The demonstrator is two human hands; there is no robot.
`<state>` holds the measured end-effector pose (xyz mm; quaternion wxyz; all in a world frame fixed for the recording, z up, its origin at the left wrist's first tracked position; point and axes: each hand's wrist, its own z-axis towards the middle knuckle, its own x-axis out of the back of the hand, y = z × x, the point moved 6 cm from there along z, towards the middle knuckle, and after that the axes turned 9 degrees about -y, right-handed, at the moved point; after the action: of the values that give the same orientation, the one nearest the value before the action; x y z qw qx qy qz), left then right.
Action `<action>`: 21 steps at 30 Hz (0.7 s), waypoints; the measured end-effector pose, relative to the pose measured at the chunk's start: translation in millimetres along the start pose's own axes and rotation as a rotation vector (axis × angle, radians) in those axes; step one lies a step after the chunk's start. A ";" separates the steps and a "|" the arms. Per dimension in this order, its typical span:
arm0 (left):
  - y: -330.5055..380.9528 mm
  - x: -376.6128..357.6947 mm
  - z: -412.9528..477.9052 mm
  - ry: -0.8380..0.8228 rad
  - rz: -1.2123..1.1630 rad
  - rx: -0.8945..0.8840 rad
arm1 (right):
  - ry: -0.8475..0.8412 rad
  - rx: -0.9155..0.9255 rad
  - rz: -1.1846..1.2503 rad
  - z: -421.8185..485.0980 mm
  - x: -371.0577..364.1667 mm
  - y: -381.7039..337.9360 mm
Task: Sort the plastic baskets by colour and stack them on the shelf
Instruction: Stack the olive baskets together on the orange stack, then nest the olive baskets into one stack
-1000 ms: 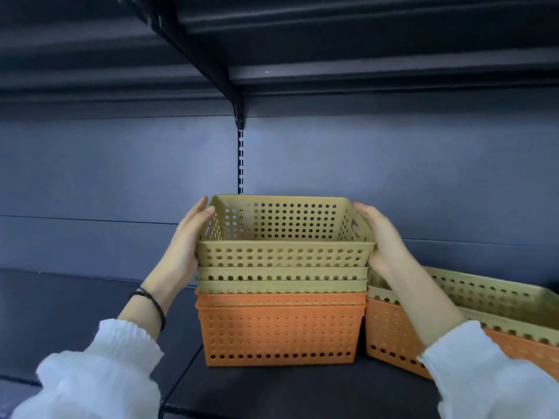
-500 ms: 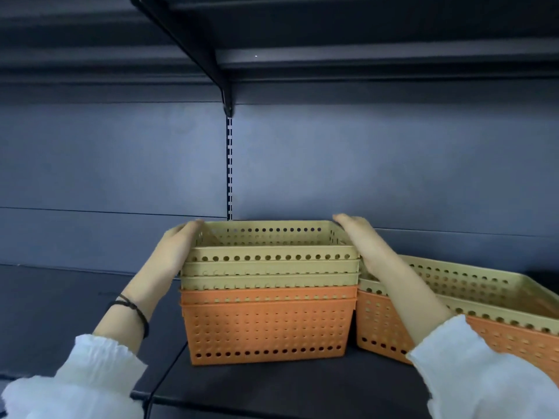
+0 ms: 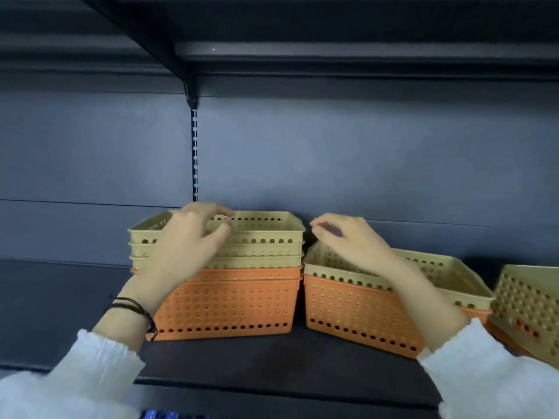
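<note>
On the dark shelf (image 3: 272, 362) stands a stack with three yellow baskets (image 3: 266, 229) nested on top of two orange baskets (image 3: 236, 303). My left hand (image 3: 187, 249) hovers in front of the yellow rims, fingers loosely curled and holding nothing. To the right, a yellow basket (image 3: 438, 269) sits nested in an orange basket (image 3: 348, 309). My right hand (image 3: 354, 244) is above that yellow basket's back left corner, fingers spread and blurred, gripping nothing.
At the far right edge another yellow basket (image 3: 526, 297) leans over an orange one. An upper shelf (image 3: 302, 52) and its bracket (image 3: 184, 71) hang overhead. The back panel (image 3: 363, 164) rises behind the stacks. Bare shelf lies to the left (image 3: 60, 297).
The top yellow basket was lowered fully into the left stack. Both hands let go of its sides; the left moved in front of it, the right shifted over to the right stack.
</note>
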<state>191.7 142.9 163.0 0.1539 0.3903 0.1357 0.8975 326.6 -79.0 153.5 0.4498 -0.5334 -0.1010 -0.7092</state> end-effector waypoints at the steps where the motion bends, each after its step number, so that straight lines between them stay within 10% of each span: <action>1: 23.5 -16.0 -0.7 -0.072 0.023 -0.100 | -0.088 0.036 -0.005 -13.7 2.4 7.0; 6: 99.1 -114.3 -17.6 -0.342 0.016 -0.212 | -0.133 -0.031 -0.259 -90.9 33.4 68.7; 21: 114.7 -189.2 -32.8 -0.025 -0.239 0.176 | 0.156 0.186 -0.191 -164.7 70.9 172.9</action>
<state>270.4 -38.5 58.5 0.2267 0.3943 0.2577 0.8525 344.1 -318.7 87.8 0.4342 -0.4207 -0.1815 -0.7756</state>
